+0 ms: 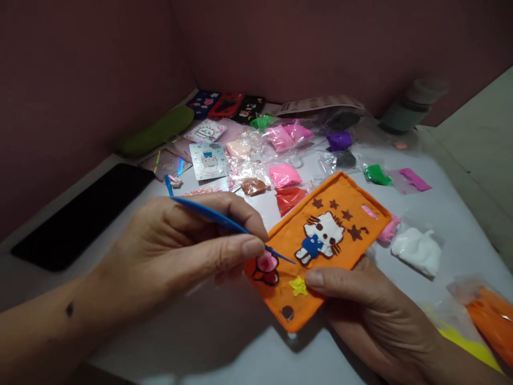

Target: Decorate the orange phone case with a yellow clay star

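My left hand (200, 240) pinches a thin blue pointed tool (212, 215), whose tip hovers over or touches an orange clay-covered rectangular piece (276, 235). My right hand (364, 305) holds that piece tilted from below, with the thumb on its lower edge beside a yellow star (298, 286). On the orange surface are a white cat figure (326, 230) with blue clothes, several brown stars (355, 232), and a pink and red shape (267, 264) with a dark outline, near my left fingertips. The fingers under the piece are mostly hidden.
A black phone-like slab (86, 214) lies at the left. Bagged clay, including pink (284, 175), red (289, 199), white (417, 250) and orange (491, 315), spreads over the white table (192, 342). Decorated cards (208, 160), a green pouch (156, 131) and a bottle (409, 109) stand or lie behind.
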Available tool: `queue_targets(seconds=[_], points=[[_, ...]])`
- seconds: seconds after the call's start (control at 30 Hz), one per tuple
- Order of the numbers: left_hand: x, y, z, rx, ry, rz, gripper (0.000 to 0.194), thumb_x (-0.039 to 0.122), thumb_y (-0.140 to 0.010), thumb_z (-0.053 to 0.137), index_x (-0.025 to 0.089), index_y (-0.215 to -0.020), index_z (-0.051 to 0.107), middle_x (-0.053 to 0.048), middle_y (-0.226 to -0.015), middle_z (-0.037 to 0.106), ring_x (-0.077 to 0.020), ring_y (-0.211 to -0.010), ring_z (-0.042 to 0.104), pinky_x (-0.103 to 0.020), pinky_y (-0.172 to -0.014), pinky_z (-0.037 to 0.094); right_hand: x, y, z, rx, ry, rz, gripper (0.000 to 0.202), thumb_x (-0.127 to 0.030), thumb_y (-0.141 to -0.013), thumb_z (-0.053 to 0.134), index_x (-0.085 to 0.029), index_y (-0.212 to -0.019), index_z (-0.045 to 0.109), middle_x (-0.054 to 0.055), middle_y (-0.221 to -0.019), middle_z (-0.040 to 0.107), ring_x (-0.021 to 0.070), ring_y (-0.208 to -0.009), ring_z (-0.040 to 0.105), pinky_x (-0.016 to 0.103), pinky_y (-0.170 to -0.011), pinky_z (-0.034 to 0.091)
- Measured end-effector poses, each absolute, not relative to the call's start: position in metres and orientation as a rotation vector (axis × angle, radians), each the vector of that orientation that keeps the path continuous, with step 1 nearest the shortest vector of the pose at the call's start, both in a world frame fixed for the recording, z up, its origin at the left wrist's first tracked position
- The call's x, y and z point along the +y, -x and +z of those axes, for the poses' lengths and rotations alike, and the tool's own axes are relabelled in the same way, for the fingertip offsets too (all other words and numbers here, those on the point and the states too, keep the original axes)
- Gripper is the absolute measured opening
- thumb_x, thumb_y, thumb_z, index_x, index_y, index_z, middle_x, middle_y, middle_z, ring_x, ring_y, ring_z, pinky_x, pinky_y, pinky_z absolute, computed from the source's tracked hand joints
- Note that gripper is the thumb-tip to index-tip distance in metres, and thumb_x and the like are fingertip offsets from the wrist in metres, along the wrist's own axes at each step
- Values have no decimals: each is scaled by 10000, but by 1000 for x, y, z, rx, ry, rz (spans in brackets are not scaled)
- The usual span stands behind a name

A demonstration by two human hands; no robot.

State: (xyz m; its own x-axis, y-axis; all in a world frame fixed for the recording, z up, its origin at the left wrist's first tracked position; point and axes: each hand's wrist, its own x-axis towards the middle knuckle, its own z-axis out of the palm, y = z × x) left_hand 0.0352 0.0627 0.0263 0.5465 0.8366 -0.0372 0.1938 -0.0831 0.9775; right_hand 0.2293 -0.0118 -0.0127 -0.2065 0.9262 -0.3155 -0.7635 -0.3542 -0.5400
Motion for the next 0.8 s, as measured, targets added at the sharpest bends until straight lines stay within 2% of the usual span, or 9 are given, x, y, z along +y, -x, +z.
queue_targets(seconds=[0.13,0.2,0.27,0.33,0.4,0.6,0.7,0.8], points=[[70,-39,24,865,-1330,623,126,166,-799,667,185,-676,690,33,-585,546,-59,-507,473,-125,-463,406,-12,-230,-15,-351,728,1827,668,-16,-712,702,-279,-1315,585,37,-1106,758,285,-1025,702,439,-940,540],[73,-41,20,845,-1207,606,101,181,-772,699,154,-675,699,25,-616,551,-50,-525,455,-119,-474,396,-12,-230,-15,-355,734,1833,694,-11,-706,706,-271,-1334,568,46,-1117,754,284,-1027,699,441,-949,533],[75,-42,16,836,-1119,554,100,226,-761,726,138,-715,716,1,-686,603,-67,-590,503,-130,-520,426,-11,-229,-14,-348,736,1841,726,-6,-699,713,-270,-1355,549,49,-1128,750,281,-1028,698,438,-951,530],[76,-43,13,805,-1052,468,130,257,-762,730,138,-714,708,-21,-758,651,-117,-697,580,-181,-633,491,-12,-229,-12,-349,748,1860,754,-6,-691,718,-267,-1374,531,53,-1128,749,280,-1023,699,430,-939,534],[76,-44,11,793,-1015,378,166,278,-755,727,143,-669,682,-26,-732,654,-157,-733,611,-240,-703,515,-12,-230,-11,-359,775,1896,782,-5,-683,719,-267,-1390,513,57,-1124,750,281,-1016,702,419,-913,544],[75,-44,10,841,-987,229,232,343,-676,771,131,-667,678,-60,-680,665,-169,-627,597,-240,-573,464,-13,-232,-13,-376,788,1945,822,-19,-658,735,-273,-1401,493,65,-1132,745,291,-1009,706,412,-868,559],[74,-45,9,842,-981,262,226,328,-676,773,126,-649,675,-57,-672,649,-167,-635,595,-251,-600,477,-11,-232,-13,-372,769,1951,807,-41,-659,748,-284,-1390,504,59,-1112,751,289,-1003,708,415,-878,558],[72,-46,9,843,-977,310,208,312,-686,767,124,-653,685,-52,-692,644,-174,-663,614,-272,-645,509,-9,-232,-13,-351,748,1925,707,-60,-679,734,-285,-1329,568,52,-1084,758,284,-1002,708,423,-902,553]])
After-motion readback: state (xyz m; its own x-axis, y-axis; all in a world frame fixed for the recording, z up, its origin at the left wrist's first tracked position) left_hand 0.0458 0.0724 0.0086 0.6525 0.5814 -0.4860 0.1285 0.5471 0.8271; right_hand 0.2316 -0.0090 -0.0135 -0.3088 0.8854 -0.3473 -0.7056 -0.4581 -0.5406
